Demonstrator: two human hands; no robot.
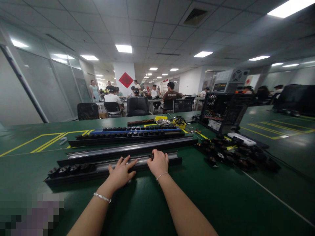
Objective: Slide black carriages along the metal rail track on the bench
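The nearest black channel rail (105,168) lies lengthwise on the green table. Several small black parts with silvery tops (73,168) sit in a row at its left end. Over the middle of this rail my left hand (121,173) is spread, its fingers apart, touching or just above the rail's edge. Farther right, my right hand (158,164) has its fingers closed around a small black part (151,156) at the rail; most of that part is hidden by the fingers. Just behind lies a second rail (128,147), its shiny inner channel facing up.
Farther back, more rails (125,133) hold rows of black parts. To the right lies a pile of loose black parts (228,152). Behind it stand an open computer case (219,113) and a white object (242,139). A clear dish (163,122) is at the back. People sit beyond.
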